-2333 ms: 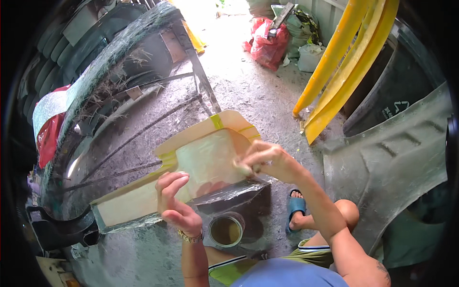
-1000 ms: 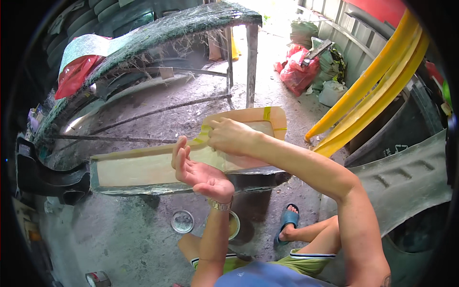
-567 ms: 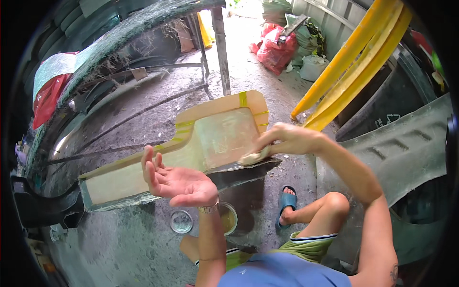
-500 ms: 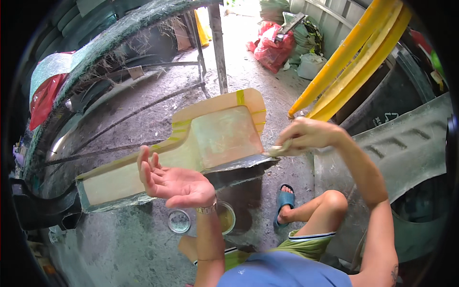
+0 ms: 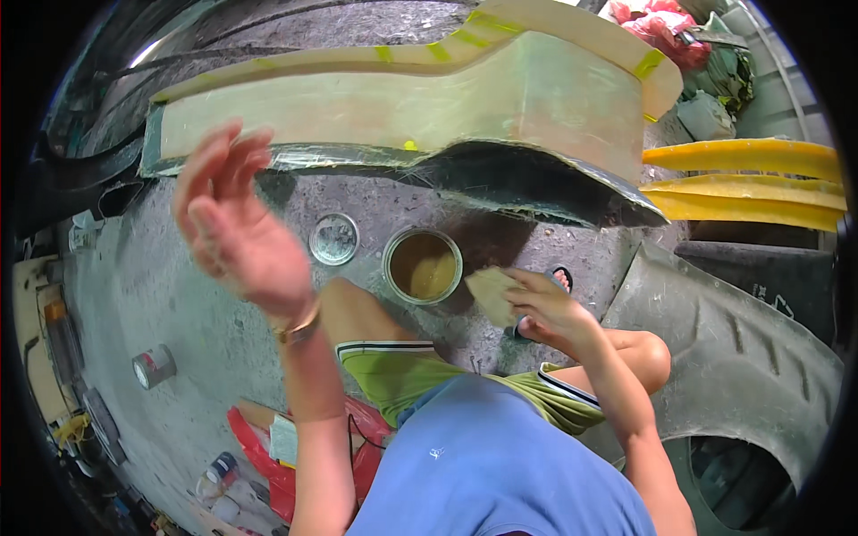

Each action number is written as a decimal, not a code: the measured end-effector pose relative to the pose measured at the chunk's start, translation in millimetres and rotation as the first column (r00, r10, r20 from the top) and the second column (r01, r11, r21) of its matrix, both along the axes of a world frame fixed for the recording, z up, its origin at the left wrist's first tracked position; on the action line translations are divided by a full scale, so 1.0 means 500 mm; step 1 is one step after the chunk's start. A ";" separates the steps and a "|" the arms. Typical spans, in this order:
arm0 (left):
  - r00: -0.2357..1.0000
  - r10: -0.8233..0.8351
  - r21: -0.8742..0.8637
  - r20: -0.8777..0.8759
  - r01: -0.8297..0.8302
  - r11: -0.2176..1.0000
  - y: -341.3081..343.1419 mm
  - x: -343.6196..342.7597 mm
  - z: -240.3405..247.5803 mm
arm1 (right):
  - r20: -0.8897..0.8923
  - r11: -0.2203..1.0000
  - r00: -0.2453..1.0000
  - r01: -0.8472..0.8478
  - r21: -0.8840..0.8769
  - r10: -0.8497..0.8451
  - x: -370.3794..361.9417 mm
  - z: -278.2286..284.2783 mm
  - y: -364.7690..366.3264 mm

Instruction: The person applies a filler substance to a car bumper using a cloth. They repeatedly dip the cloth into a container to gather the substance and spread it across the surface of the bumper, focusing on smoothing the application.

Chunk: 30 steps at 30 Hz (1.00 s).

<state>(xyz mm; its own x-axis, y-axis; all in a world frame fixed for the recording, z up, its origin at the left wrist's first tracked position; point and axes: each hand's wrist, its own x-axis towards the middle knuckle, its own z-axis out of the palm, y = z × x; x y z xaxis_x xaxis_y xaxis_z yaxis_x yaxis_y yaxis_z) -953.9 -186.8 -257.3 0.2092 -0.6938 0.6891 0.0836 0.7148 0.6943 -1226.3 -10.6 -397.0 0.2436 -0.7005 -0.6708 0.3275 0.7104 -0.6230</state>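
Observation:
My left hand (image 5: 234, 219) is raised and empty, palm turned inward and fingers apart, somewhat blurred. It hovers in front of the left part of a long pale moulded panel (image 5: 572, 107), which has yellow tape along its far edge and a dark hollow underside. In my right hand (image 5: 550, 308) is a flat beige squarish pad (image 5: 491, 296), pinched between thumb and fingers; whether it is cloth or sponge I cannot tell. Just left of the pad stands an open round tin (image 5: 393, 288) with brownish-yellow contents. A round metal lid (image 5: 333, 239) lies left of the tin.
Yellow curved parts (image 5: 751, 161) and a grey vented panel (image 5: 715, 322) lie to the right. A small can (image 5: 154, 366) lies on the floor at left. Near my left forearm is a red plastic bag (image 5: 268, 456). Pink and green bags (image 5: 666, 40) sit at far right.
My view has tipped down toward my lap. My right hand has come away from the panel's edge, back beside the tin, still holding the pad. My left hand stays raised, its palm turned.

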 end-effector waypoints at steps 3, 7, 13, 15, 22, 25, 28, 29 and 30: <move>0.962 0.187 0.202 0.200 -0.227 0.953 0.075 0.175 -0.100 | -0.486 0.766 0.833 -0.487 -0.419 0.264 0.101 -0.112 -0.101; 0.792 0.290 0.532 0.537 -0.585 0.613 0.217 0.352 -0.255 | -0.819 0.521 0.473 -0.813 -0.261 0.327 0.199 -0.259 -0.194; 0.867 0.261 0.825 0.424 -0.489 0.284 0.498 0.463 -0.513 | -0.892 0.938 0.384 -0.330 0.111 0.241 0.305 -0.478 -0.194; 0.870 0.181 0.855 0.458 -0.487 0.175 0.590 0.492 -0.562 | -0.883 0.908 0.405 -0.415 0.054 0.238 0.329 -0.475 -0.182; 0.917 0.153 0.922 0.370 -0.382 0.064 0.651 0.479 -0.598 | -0.870 0.556 0.325 -0.828 -0.072 0.371 0.317 -0.445 -0.156; 0.923 0.073 0.920 0.378 -0.383 0.084 0.646 0.492 -0.605 | -0.872 0.304 0.172 -0.952 -0.028 0.458 0.292 -0.424 -0.170; 0.910 0.038 0.902 0.413 -0.415 0.123 0.620 0.491 -0.600 | -0.907 0.239 0.087 -0.971 0.015 0.413 0.280 -0.400 -0.211; 0.913 0.034 0.904 0.407 -0.408 0.128 0.615 0.488 -0.596 | -0.919 0.251 0.076 -0.968 0.026 0.387 0.281 -0.396 -0.218; 0.915 0.029 0.905 0.403 -0.403 0.136 0.611 0.488 -0.594 | -0.932 0.246 0.066 -0.969 0.025 0.357 0.282 -0.406 -0.215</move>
